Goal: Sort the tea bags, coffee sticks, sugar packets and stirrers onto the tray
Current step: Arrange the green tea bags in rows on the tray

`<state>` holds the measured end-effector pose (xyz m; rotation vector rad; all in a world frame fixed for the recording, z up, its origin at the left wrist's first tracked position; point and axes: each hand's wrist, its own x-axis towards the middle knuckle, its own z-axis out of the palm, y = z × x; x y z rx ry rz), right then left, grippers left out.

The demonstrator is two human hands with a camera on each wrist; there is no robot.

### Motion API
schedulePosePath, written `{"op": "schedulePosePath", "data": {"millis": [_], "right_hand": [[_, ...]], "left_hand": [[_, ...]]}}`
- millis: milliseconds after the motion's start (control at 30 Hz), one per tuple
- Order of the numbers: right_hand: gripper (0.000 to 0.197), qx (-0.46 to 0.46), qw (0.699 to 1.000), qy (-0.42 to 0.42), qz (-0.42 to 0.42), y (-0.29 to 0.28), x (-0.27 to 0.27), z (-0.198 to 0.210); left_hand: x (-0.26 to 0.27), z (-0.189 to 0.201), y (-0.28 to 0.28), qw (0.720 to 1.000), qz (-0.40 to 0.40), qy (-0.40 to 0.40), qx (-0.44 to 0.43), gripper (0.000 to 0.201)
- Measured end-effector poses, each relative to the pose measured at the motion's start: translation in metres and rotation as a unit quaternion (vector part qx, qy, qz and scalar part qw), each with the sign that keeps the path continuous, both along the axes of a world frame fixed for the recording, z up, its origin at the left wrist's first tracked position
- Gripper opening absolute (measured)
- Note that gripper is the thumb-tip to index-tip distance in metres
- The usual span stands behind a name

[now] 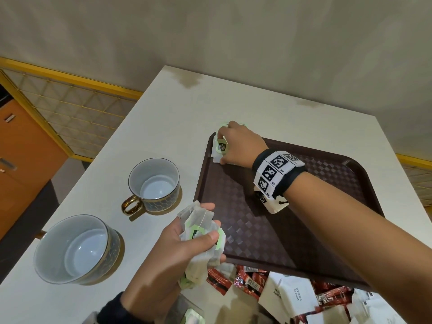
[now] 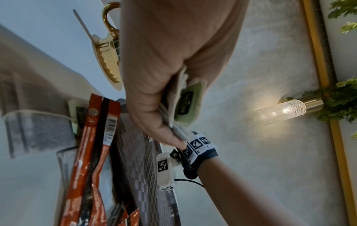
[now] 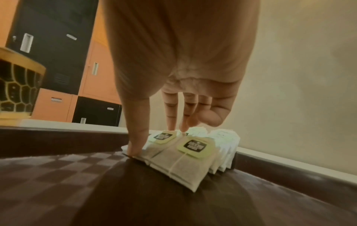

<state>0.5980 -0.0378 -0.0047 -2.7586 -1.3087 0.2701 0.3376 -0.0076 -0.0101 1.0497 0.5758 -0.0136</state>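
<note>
On my right wrist I wear a black band (image 1: 279, 174) ringed with white tiles printed with black square-pattern markers. A white camera housing (image 2: 164, 171) hangs beneath it, marker-tagged too, with a thin black cable trailing off. A dark cuff (image 1: 112, 308) covers my left wrist.
</note>
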Motion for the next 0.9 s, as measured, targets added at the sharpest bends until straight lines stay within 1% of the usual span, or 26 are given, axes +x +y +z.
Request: {"op": "schedulePosePath", "data": {"millis": [67,133,367,500,533,567,633,733,800,900], "right_hand": [[0.061,-0.024,0.999,-0.019,0.009,-0.0007,-0.001,-0.0011],[0.061,-0.026,0.999,-0.032,0.008,0.0005,-0.0014,-0.0005],[0.051,-0.008,0.998,-0.065,0.015,0.0057,-0.0053,-0.0046],[0.06,-0.003,0.998,-0.055,0.005,0.0041,-0.0048,-0.0011],[0.059,0.004,0.998,-0.055,0.007,0.0033,-0.005,0.0005],[0.054,0.012,0.998,-0.055,0.013,0.0027,-0.0056,0.0017],[0.039,0.023,0.998,-0.052,0.034,0.0028,-0.0074,0.0014],[0.018,0.011,0.998,-0.039,0.054,0.0051,-0.0084,-0.004],[0.013,0.003,0.998,-0.032,0.054,0.0066,-0.0087,-0.0053],[0.017,0.018,0.999,-0.016,0.043,0.0061,-0.0049,0.0004]], "left_hand": [[0.0,0.0007,0.0002,1.0,-0.006,-0.005,-0.004,0.05],[0.0003,0.0002,-0.0008,1.0,-0.009,-0.003,0.005,0.051],[-0.0006,-0.0056,-0.0013,0.999,-0.015,0.014,0.03,0.053],[-0.0014,-0.0045,-0.0012,0.999,-0.016,0.025,0.037,0.05],[-0.0016,-0.0042,-0.0011,0.999,-0.015,0.026,0.037,0.049],[-0.0018,-0.004,-0.0012,0.999,-0.014,0.026,0.037,0.049],[-0.002,-0.0035,-0.0025,0.999,-0.008,0.024,0.034,0.05],[-0.0016,-0.0027,-0.0043,1.0,-0.008,0.018,0.024,0.051],[-0.0017,-0.0014,-0.0044,1.0,-0.008,0.013,0.003,0.047],[-0.003,-0.0008,-0.0043,0.999,-0.005,0.003,-0.035,0.043]]}}
